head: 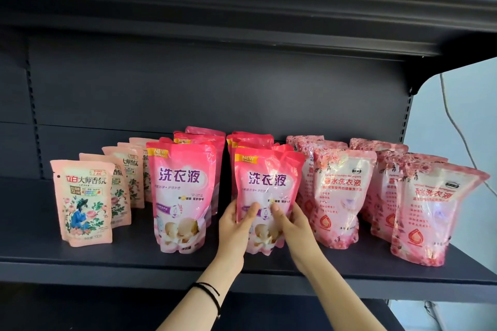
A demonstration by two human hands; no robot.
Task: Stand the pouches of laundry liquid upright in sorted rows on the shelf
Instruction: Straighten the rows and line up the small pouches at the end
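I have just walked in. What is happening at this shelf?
A person is arranging pouches on a dark shelf. The left hand and the right hand hold the front pouch of the middle row by its two sides, thumbs on its face. It appears to stand upright. Beside it stand another bright pink row, a pale peach row at the far left, and two rose-patterned rows on the right.

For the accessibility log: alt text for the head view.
The left hand and right hand grip the front pink pouch of a middle row on a dark shelf. Peach pouches stand to its left, rose-patterned pouches to its right.
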